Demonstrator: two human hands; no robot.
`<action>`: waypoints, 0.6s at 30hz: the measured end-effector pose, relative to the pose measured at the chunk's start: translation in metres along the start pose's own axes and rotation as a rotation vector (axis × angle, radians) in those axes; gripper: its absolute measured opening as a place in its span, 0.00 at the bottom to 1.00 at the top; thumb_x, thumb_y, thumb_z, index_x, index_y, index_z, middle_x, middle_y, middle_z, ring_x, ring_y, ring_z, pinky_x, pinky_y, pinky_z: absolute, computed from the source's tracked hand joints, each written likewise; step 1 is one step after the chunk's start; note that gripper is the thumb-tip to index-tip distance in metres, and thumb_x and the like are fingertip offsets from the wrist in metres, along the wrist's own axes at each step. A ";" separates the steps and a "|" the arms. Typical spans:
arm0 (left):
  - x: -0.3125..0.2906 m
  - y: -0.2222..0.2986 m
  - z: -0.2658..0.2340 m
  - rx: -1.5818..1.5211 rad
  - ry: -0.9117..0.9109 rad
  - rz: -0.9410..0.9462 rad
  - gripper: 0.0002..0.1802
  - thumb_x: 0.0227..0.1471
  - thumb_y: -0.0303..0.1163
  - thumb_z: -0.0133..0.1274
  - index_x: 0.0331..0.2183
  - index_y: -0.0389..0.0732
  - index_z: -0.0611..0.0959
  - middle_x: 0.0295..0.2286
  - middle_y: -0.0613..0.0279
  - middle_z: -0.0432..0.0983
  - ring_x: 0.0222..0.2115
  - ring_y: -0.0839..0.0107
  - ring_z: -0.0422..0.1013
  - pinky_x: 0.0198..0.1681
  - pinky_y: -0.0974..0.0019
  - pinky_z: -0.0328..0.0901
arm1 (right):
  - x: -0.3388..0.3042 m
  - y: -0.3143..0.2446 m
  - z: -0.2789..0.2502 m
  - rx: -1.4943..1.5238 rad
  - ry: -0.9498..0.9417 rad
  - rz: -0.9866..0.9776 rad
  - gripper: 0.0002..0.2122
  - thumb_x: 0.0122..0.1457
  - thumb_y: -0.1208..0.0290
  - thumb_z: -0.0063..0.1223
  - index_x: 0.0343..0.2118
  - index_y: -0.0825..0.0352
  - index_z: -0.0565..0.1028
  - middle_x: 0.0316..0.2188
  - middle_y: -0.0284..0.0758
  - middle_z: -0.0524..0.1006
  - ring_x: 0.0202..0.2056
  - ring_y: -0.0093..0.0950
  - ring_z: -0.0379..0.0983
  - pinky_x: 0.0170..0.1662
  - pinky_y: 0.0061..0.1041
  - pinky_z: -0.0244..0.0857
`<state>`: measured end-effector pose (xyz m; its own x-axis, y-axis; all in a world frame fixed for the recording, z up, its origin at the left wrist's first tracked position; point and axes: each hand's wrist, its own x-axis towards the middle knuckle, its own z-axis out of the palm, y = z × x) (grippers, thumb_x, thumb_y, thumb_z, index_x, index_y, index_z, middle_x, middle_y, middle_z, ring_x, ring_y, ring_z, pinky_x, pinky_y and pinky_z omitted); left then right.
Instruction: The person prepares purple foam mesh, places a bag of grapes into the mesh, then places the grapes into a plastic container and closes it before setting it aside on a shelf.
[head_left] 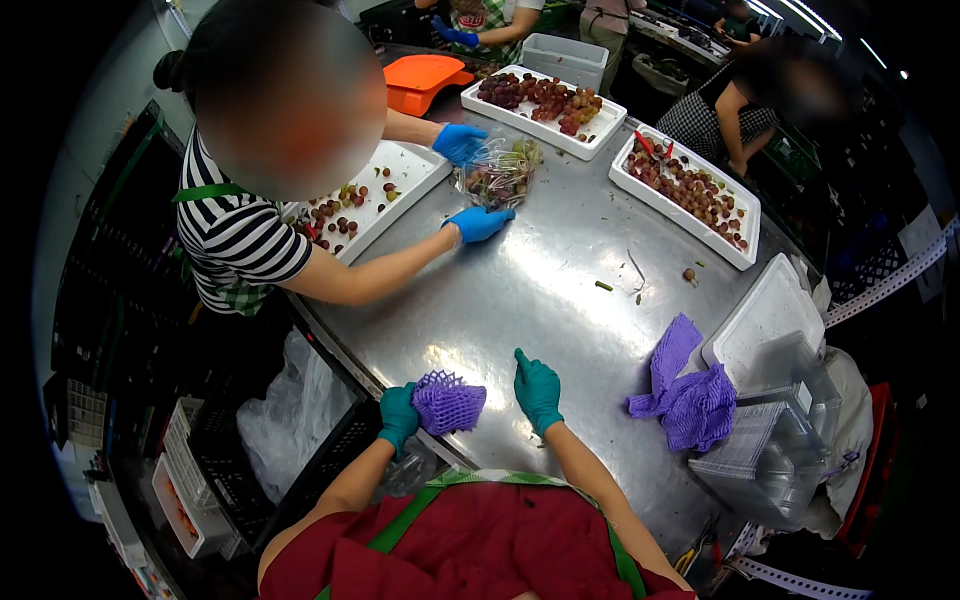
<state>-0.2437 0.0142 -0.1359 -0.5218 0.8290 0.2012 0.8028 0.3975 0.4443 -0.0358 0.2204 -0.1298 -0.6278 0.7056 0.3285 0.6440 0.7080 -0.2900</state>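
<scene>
My left hand (399, 415), in a green glove, grips the edge of a purple foam mesh sleeve (449, 403) near the table's front edge. My right hand (538, 389), also green-gloved, is over the bare metal table (480, 330) with its index finger stretched out and nothing in it. Across the table on the left, a co-worker in blue gloves holds a clear bag of grapes (500, 178) between both hands. More purple mesh sleeves (689, 395) lie heaped to the right of my right hand.
White trays of grapes (688, 205) stand along the far side. Clear plastic containers (775, 440) are stacked at the right beside a white tray (765, 315). Stem scraps and a loose grape (690, 274) lie on the table. A black crate (330, 440) with plastic bags is at lower left.
</scene>
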 end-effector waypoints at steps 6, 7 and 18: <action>0.000 0.003 -0.002 0.013 0.001 -0.004 0.08 0.40 0.35 0.50 0.27 0.45 0.76 0.17 0.52 0.69 0.21 0.51 0.66 0.26 0.52 0.59 | 0.000 0.001 0.001 0.008 0.006 0.003 0.14 0.51 0.71 0.47 0.43 0.55 0.72 0.17 0.35 0.65 0.18 0.33 0.64 0.22 0.33 0.58; 0.000 0.003 -0.002 0.013 0.007 0.002 0.08 0.40 0.35 0.50 0.27 0.45 0.76 0.17 0.52 0.69 0.21 0.51 0.66 0.26 0.52 0.59 | 0.000 0.000 0.001 0.006 0.006 0.004 0.14 0.51 0.71 0.47 0.43 0.55 0.72 0.17 0.35 0.65 0.18 0.33 0.64 0.22 0.33 0.58; 0.000 0.001 -0.001 -0.007 0.025 0.016 0.08 0.40 0.34 0.49 0.27 0.44 0.77 0.16 0.51 0.69 0.20 0.51 0.66 0.25 0.52 0.59 | 0.001 -0.001 0.000 0.024 -0.014 0.028 0.14 0.51 0.71 0.47 0.43 0.55 0.72 0.17 0.35 0.66 0.18 0.33 0.64 0.21 0.33 0.59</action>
<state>-0.2430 0.0146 -0.1346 -0.5158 0.8252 0.2302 0.8094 0.3814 0.4465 -0.0370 0.2209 -0.1293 -0.6160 0.7254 0.3072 0.6508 0.6883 -0.3205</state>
